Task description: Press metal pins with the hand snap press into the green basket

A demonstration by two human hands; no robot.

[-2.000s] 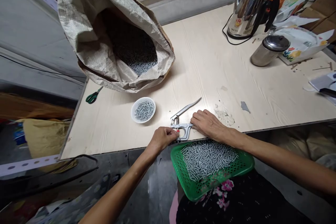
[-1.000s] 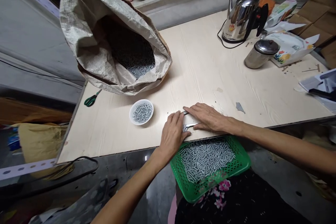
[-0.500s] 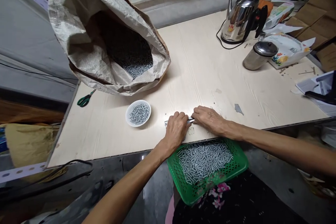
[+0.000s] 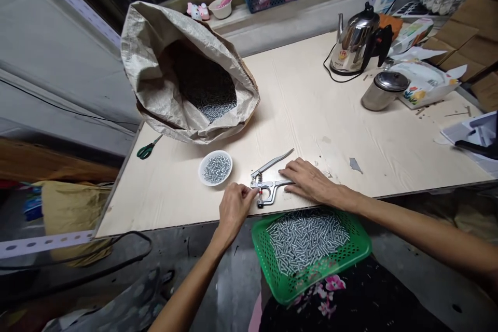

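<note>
Silver snap-fastener pliers (image 4: 271, 187) lie on the table near its front edge, the upper handle swung away from the lower one. My right hand (image 4: 307, 180) is closed over the end of the lower handle. At the jaw end, my left hand (image 4: 235, 202) pinches with thumb and forefinger beside a small red part; what sits between the fingertips is too small to make out. Left of the pliers stands a white bowl (image 4: 216, 168) of small metal pieces. Below the table edge, a green basket (image 4: 286, 290) on the lap holds many similar pieces.
A large woven sack (image 4: 151, 78) of metal pieces leans open at the back left. Green-handled scissors (image 4: 145, 151) lie at the left. A steel kettle (image 4: 352, 46) with its cord, a lidded jar (image 4: 383, 91) and packets stand at the back right.
The pliers' handles have come apart, from pressed together to wide open. My left hand has moved left off the pliers' body to the jaw. The view has shifted a little.
</note>
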